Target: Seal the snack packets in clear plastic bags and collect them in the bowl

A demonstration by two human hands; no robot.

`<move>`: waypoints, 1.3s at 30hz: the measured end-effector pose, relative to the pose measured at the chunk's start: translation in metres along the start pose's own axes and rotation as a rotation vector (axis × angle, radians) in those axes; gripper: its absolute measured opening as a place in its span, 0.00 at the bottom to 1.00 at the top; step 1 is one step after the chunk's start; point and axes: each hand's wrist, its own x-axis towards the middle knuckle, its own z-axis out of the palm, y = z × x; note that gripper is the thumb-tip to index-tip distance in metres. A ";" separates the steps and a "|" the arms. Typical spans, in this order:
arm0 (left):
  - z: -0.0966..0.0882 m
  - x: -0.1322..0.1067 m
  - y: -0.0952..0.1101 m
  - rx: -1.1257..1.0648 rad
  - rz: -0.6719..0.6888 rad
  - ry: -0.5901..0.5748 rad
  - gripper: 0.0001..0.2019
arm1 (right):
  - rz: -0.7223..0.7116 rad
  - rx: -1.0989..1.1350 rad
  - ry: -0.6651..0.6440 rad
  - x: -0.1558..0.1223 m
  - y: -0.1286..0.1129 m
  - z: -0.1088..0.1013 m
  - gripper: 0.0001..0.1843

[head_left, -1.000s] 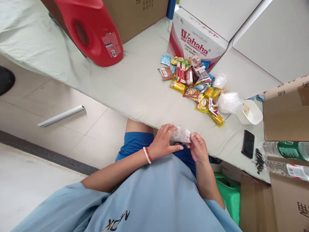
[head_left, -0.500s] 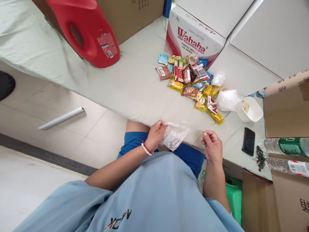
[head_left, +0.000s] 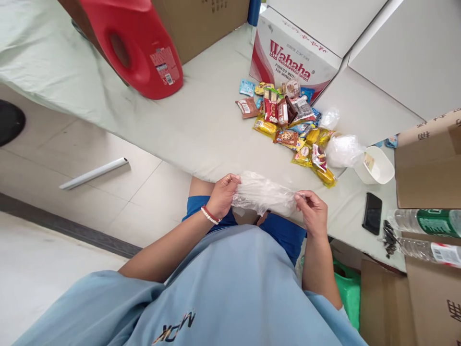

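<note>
A clear plastic bag (head_left: 264, 192) is stretched sideways above my lap, near the table's front edge. My left hand (head_left: 225, 194) pinches its left end between thumb and fingers. At the other end, my right hand (head_left: 312, 211) grips the bag's edge, also in a pinch. Beyond the bag lies a heap of wrapped snacks (head_left: 288, 137) in yellow, brown, red and blue packets. To the right of the heap sit a crumpled white plastic bag (head_left: 345, 150) and a white plastic bowl (head_left: 382, 168) holding something small and yellowish.
A red jug (head_left: 144, 57) stands at the back left, and a Wahaha carton (head_left: 291, 53) behind the snacks. At right lie a black phone (head_left: 372, 213) and two clear bottles, one green-labelled (head_left: 432, 222). A cardboard box (head_left: 428, 168) borders the table's right side.
My right hand has taken hold of the plastic bag's right end. The bag, earlier hanging from my left hand alone, is now spread between both hands. My left hand moved slightly left.
</note>
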 end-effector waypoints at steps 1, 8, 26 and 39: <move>-0.002 0.001 0.001 -0.021 0.005 0.018 0.25 | -0.022 0.038 0.019 -0.002 0.000 -0.008 0.09; -0.003 0.007 -0.004 0.026 0.131 0.047 0.24 | -0.127 -0.163 -0.192 -0.010 0.004 -0.066 0.05; 0.007 0.075 0.053 0.803 0.613 -0.054 0.08 | 0.186 -0.510 -0.153 -0.001 0.012 -0.019 0.21; 0.030 -0.037 0.001 0.544 0.024 -0.339 0.22 | -0.506 -0.583 -0.344 -0.059 -0.039 0.051 0.10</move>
